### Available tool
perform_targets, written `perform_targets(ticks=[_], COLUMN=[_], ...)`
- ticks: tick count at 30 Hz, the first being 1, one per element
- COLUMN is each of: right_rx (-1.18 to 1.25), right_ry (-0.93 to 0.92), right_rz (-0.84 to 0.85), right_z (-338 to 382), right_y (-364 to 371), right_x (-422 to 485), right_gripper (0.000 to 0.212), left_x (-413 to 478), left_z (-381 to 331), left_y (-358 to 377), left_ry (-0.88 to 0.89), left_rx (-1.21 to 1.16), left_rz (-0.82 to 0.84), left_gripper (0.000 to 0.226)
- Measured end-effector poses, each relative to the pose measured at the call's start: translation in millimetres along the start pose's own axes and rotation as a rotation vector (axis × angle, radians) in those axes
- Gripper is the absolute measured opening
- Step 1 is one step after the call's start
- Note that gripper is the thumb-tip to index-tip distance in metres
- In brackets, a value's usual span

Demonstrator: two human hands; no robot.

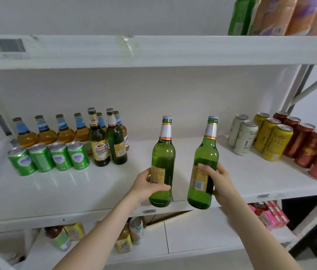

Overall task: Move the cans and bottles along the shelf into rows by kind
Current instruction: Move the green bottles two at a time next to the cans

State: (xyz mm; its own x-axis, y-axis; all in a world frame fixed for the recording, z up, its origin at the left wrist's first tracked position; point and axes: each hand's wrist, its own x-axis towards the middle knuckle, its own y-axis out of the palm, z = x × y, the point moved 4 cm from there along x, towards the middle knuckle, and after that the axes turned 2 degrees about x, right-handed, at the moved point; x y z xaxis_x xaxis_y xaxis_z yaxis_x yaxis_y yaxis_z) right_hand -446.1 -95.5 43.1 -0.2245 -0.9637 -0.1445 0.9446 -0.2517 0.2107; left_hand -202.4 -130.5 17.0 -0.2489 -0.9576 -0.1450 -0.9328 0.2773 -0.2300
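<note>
My left hand point(147, 185) grips one tall green glass bottle point(163, 152) low on its body, and my right hand point(219, 179) grips a second green bottle point(207, 151). Both bottles are upright, lifted at the front edge of the white middle shelf point(95, 184). At the left of the shelf stand a row of green cans point(48, 157), a row of amber bottles with blue neck labels point(46, 130) behind them, and two more green bottles point(107, 137). On the right are white cans point(244, 136), yellow cans point(274, 139) and red cans point(313, 151) in rows.
The upper shelf board point(153, 51) hangs close above the bottle tops, with packaged goods point(290, 14) on it. A slanted metal brace point(313, 82) stands at the right end. Below, a lower shelf holds drinks point(130, 233) and pink boxes point(272, 216).
</note>
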Motion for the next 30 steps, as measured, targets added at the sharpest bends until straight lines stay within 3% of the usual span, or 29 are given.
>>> perform_targets(ticks=[5,17,30], right_rx=[-0.003,-0.05,-0.021], right_ry=[-0.001,0.004,-0.04], right_rz=[0.014,0.131,0.214], right_z=[14.9,53.3,55.2], right_y=[-51.7,-175.7,-177.6], right_x=[30.0,86.3,186.4], right_gripper=[0.038,0.037,0.04], left_x=[31.3,75.5,163.5], left_z=[-13.2,-35.1,-50.6], left_y=[54.7,195.5,204.4], left_ry=[-0.024,-0.073,-0.045], left_rx=[-0.017,-0.071,-0.044], left_rz=[0.002,-0.09,-0.178], left_gripper=[0.066,0.07,0.066])
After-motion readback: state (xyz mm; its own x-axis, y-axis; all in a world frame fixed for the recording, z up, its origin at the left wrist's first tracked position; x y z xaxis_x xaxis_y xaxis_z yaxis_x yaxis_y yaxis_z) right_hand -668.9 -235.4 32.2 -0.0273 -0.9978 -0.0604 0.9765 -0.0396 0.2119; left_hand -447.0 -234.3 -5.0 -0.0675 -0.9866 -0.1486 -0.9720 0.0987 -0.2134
